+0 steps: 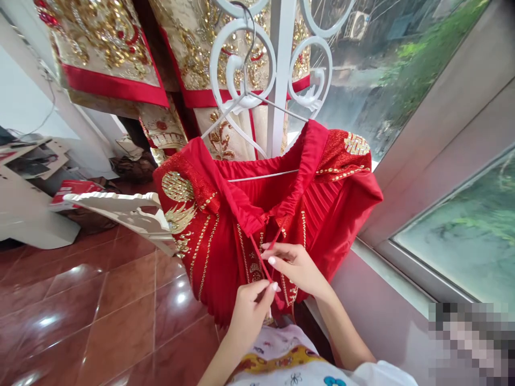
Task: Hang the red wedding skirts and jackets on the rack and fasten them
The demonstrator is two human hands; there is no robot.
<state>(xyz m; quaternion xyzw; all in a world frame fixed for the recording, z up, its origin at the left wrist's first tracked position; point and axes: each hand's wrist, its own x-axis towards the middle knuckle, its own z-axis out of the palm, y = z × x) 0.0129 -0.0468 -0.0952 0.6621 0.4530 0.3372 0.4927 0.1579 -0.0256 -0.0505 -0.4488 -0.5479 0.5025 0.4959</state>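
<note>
A red pleated skirt (346, 230) with gold embroidery and an elastic waistband hangs on a thin wire hanger (225, 119). From the front of its waistband come two thin red drawstrings (261, 256). My left hand (252, 304) pinches one string between thumb and index finger, low in front of the skirt. A little above and to the right, my right hand (295, 268) is closed around a string close to the waistband, fingertips together. The lower string ends dangle below my hands against the fabric.
The hanger's hook is on a white scrolled metal frame (277, 64). Gold-beaded cream garments (112, 43) hang behind it. A window with a metal frame (406, 214) is at right. Left are a white carved panel (120, 212), a red box (74, 193) and a tiled floor (120, 300).
</note>
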